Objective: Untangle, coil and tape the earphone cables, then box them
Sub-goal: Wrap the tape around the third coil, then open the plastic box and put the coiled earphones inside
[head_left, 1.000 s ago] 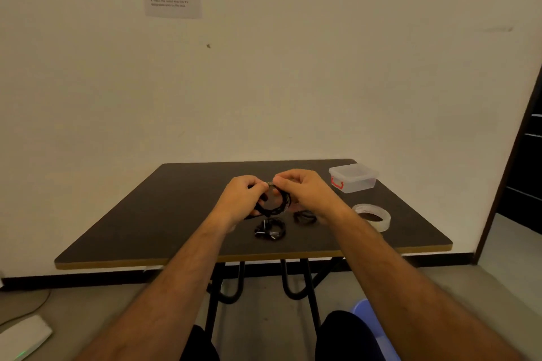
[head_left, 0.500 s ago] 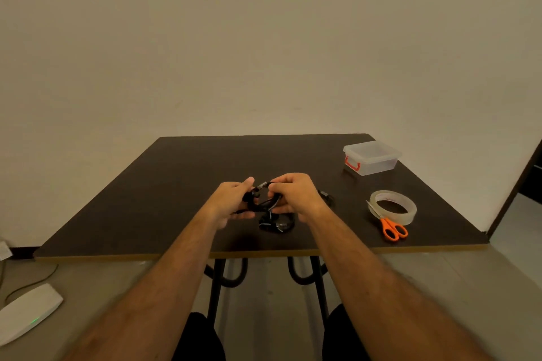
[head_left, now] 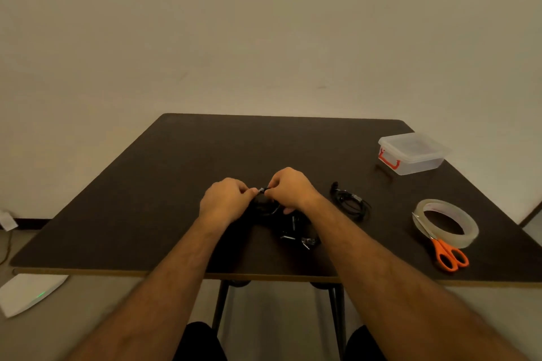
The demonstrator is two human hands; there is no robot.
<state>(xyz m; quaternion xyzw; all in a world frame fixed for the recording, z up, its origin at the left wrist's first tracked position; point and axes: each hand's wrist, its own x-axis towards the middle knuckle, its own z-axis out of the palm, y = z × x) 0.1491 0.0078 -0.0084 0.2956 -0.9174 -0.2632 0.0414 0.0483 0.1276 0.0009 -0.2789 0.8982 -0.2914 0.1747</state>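
Note:
My left hand and my right hand meet over the middle of the dark table. Between them they pinch a black earphone cable, whose loop hangs below the fingers. A small metal plug tip shows between the two thumbs. Another black earphone bundle lies on the table under my right wrist. A third coiled black earphone lies to the right of my right hand. The clear plastic box with a red latch stands shut at the far right.
A roll of clear tape lies at the right, with orange-handled scissors leaning on its near side. A white device with a green light lies on the floor at the left. A wall rises behind the table.
The camera has tilted down, so the hands and table sit lower and closer in view. Both hands have kept their hold on the cable, now a little nearer the table.

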